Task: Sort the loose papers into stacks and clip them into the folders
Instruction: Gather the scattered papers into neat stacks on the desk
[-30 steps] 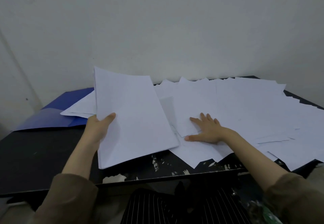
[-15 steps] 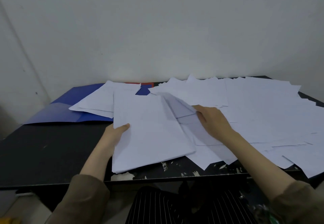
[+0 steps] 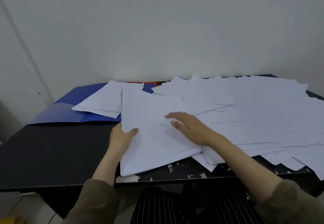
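Left hand (image 3: 121, 137) pinches the stack's (image 3: 154, 136) left edge, right hand (image 3: 189, 127) lies flat and blurry on top. Stack overhangs the counter (image 3: 52, 153) front; bare room on the left. No readable writing.

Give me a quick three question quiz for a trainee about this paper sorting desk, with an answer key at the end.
1. True or false: the left hand grips the gathered stack at its left edge.
2. What lies under the small pile of sheets at the far left? A) blue folder B) the bare desk C) a box
3. Fill in: the right hand, fingers straight, is over the ____.

Key: 1 true. 2 A, the blue folder. 3 gathered stack; whether it touches is blurred.
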